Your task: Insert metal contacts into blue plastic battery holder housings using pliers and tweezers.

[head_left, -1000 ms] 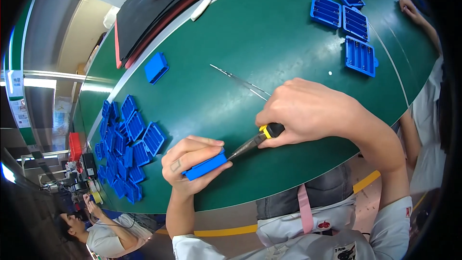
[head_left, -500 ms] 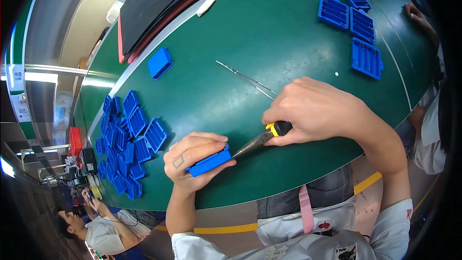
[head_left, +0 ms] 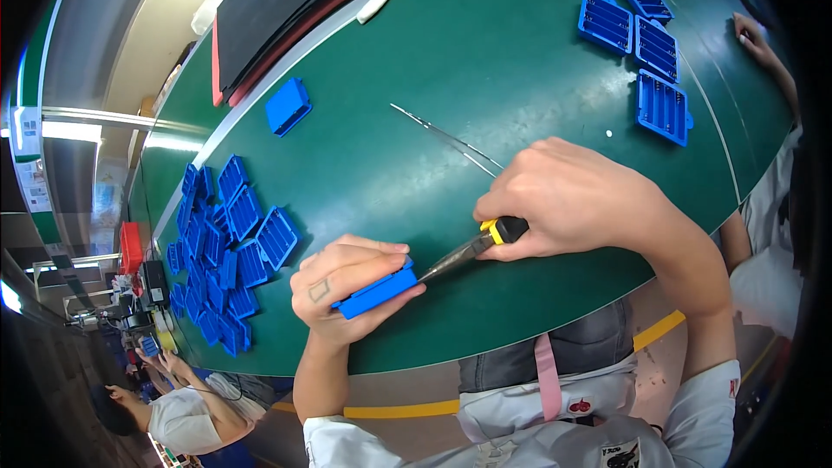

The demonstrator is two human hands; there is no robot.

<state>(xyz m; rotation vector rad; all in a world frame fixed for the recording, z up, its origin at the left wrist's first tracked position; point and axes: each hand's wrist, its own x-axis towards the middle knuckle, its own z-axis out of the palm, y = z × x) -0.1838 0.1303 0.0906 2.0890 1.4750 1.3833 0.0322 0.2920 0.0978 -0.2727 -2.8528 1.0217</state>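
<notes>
My left hand [head_left: 347, 286] grips a blue plastic battery case [head_left: 376, 291] on edge, just above the green table near its front side. In my right hand [head_left: 555, 199] is a pair of needle-nose pliers [head_left: 464, 252] with yellow and black handles. Their long jaws point left, and the tip meets the right end of the case; whether it pinches something there is too small to tell. Beyond my right hand lies a pair of metal tweezers [head_left: 444, 135], partly hidden by the hand.
A pile of blue battery cases [head_left: 217, 251] lies at the left, with a single blue case [head_left: 289, 107] beyond it. Several open cases [head_left: 656, 48] sit far right. A white-handled tool [head_left: 379, 2] lies by the far edge. Co-workers sit left [head_left: 195, 412] and right [head_left: 767, 56].
My hands, the case and the pliers keep nearly the same pose. The view has shifted slightly. The co-worker at the left has turned the head down.
</notes>
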